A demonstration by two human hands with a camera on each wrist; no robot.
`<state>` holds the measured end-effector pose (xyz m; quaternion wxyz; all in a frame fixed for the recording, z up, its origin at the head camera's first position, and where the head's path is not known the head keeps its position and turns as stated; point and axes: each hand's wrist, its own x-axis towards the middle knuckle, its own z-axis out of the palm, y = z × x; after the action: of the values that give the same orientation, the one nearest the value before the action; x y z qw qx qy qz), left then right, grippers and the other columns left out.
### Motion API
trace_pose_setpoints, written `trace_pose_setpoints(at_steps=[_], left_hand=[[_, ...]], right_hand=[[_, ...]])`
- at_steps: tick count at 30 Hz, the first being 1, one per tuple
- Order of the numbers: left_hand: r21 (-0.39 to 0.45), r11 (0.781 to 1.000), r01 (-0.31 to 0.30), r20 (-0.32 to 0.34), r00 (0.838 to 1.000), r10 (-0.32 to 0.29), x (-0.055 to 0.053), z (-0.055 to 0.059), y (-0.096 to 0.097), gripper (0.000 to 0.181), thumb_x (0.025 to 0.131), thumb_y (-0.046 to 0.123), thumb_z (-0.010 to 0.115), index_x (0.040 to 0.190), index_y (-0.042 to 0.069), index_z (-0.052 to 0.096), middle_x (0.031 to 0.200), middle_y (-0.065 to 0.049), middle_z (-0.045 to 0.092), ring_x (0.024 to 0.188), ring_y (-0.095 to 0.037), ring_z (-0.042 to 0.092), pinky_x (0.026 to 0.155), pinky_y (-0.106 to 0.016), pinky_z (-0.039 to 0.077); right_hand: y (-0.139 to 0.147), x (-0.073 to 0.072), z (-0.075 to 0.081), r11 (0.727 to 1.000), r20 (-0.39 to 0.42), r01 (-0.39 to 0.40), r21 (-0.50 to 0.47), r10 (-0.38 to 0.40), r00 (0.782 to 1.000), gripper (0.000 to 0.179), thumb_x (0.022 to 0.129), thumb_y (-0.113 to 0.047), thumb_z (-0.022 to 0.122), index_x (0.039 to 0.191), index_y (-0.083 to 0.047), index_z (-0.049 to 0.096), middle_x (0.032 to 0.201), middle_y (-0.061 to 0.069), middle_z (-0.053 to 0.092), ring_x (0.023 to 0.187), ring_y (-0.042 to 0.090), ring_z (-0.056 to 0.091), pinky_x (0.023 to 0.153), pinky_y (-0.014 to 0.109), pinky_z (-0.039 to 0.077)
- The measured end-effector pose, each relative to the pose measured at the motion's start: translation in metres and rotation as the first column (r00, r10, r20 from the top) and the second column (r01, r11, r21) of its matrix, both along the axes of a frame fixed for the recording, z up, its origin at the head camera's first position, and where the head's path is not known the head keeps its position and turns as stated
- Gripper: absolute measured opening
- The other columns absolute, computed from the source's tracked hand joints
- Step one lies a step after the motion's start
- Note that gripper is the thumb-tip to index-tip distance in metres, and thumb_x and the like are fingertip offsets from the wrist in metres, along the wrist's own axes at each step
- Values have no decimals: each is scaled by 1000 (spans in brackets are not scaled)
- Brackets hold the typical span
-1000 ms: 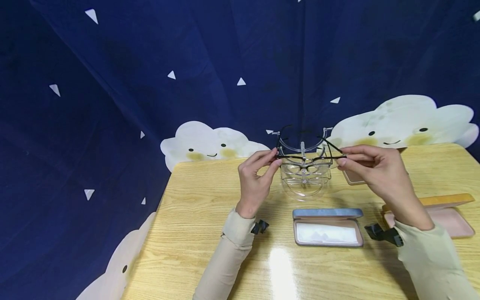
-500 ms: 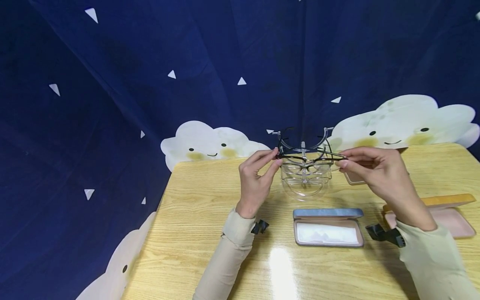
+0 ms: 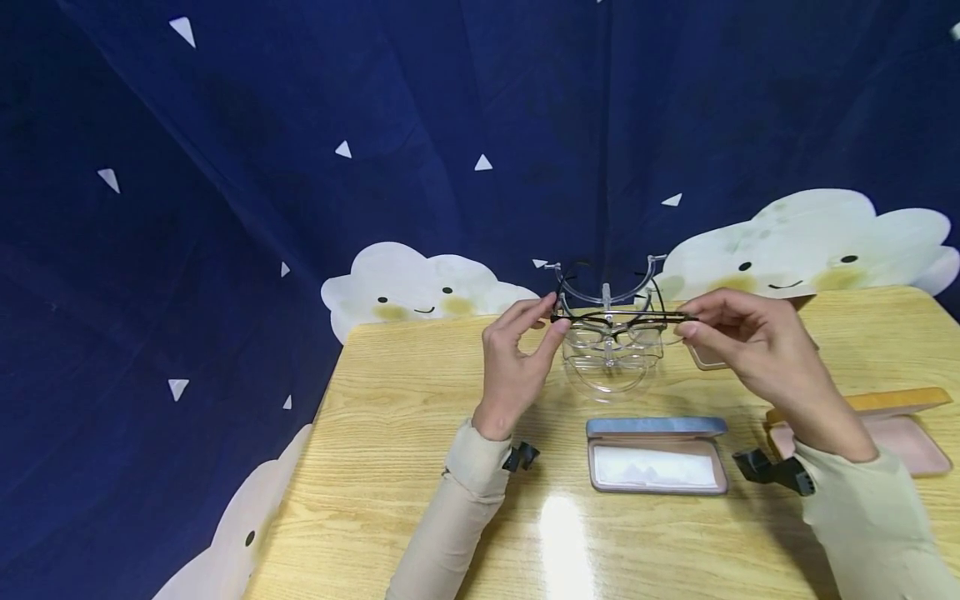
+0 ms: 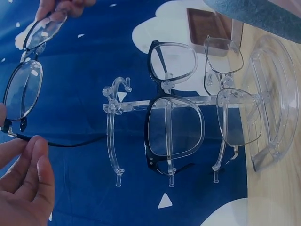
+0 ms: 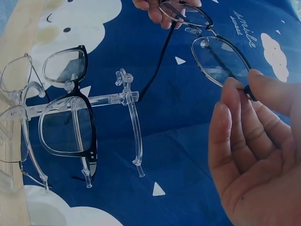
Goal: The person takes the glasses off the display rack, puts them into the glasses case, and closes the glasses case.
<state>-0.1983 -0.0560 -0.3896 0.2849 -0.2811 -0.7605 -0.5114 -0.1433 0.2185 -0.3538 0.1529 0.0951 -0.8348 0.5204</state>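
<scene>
Both hands hold a pair of dark-rimmed eyeglasses (image 3: 606,319) level in front of a clear display stand (image 3: 606,292). My left hand (image 3: 517,358) pinches the left hinge end between thumb and fingers. At the other end, my right hand (image 3: 757,342) pinches the right hinge corner. The right temple lies folded across behind the lenses, while the left temple (image 4: 70,144) sticks out toward the stand. Two other pairs sit on the stand: thick black-framed glasses (image 4: 148,127) on a middle arm and thin metal-rimmed glasses (image 4: 260,126) lower down. The top arm (image 4: 110,141) bears no glasses.
Near the front lies an open blue glasses case (image 3: 656,427) with a white cloth (image 3: 652,468) inside. An open orange case (image 3: 892,402) sits by the right forearm. Another case (image 3: 708,358) is partly hidden behind the right hand. A dark blue curtain (image 3: 480,100) hangs behind the table.
The right temple of the held eyeglasses has swung inward from pointing back to lying along the frame. The hands have shifted only slightly; stand and cases stay put.
</scene>
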Motion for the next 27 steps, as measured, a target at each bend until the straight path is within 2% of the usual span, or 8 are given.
trace_pose_setpoints(at_steps=[3,9,13,15,21,27], left_hand=[[4,1000,3,12,1000,-3,0,0,-1,35,95,10,76,125,-6,72,109,-18,78,97,-28,74,86,-31,63],[10,1000,28,22,999,-28,2,1,-1,34,96,10,75,127,-5,71,111,-18,77,98,-28,74,88,-39,63],[-1,998,60,15,998,-60,3,1,0,31,98,10,72,127,-3,72,112,-16,77,96,-26,75,89,-35,63],[-4,997,75,9,997,-74,4,1,0,30,99,9,71,126,-3,72,111,-16,77,94,-26,75,89,-38,64],[-13,997,71,-16,997,-71,4,2,-1,24,98,8,72,119,-2,75,105,-15,79,91,-25,75,87,-36,64],[-21,996,86,8,996,-86,4,3,-2,21,98,10,72,115,-1,76,101,-13,79,88,-23,74,85,-31,63]], right_hand=[[0,1,0,1000,-8,-10,-5,10,1000,15,95,-4,76,109,-4,74,84,-20,76,66,4,69,56,18,53],[0,3,1,1000,-13,-24,-12,24,1000,14,94,-2,75,109,-3,74,83,-18,77,65,5,69,56,18,54],[1,3,1,1000,7,-25,-12,25,1000,15,95,-4,75,109,-4,74,85,-19,77,67,5,71,58,18,55],[1,3,1,1000,18,-21,-10,21,1000,15,95,-5,76,110,-4,74,85,-19,77,68,5,71,59,18,55],[1,2,2,1000,36,-12,-1,12,999,16,95,-8,76,110,-3,75,85,-21,77,70,4,72,61,17,56],[1,-1,0,1000,-11,-20,10,20,1000,15,94,-3,76,108,-3,76,85,-23,76,68,1,69,57,16,53]])
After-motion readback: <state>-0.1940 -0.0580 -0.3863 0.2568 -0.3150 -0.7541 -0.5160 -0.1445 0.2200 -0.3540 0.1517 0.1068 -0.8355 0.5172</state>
